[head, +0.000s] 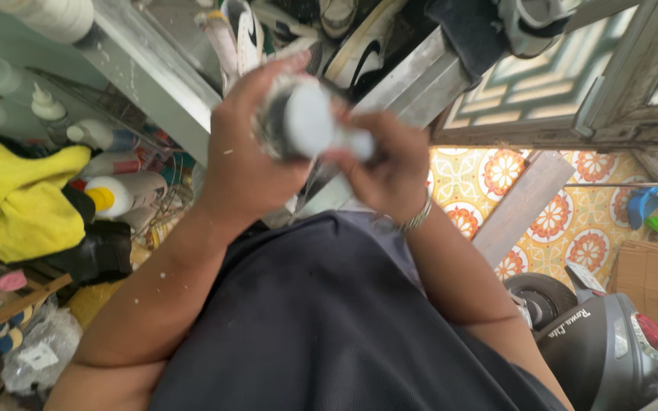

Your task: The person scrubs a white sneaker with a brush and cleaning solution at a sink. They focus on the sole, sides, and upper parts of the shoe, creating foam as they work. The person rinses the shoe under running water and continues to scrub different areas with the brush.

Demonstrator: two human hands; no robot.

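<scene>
Clutter first, far left: yellow cloth [13, 198] heaped beside white squeeze bottles [112, 194] on a shelf. Next, left hand [249, 156], fingers curled tight round the body of a white cylindrical bottle [306, 118], thumb up over its top edge. Long axis running roughly level, narrow end pointing right. Just beside, right hand [394, 171], fingertips pinched shut on that narrow end, metal bracelet [419, 217] at the wrist. Both hands touching it, held mid-air above a dark shirt [329, 320]. Grey scooter [611, 342] low at far right.
</scene>
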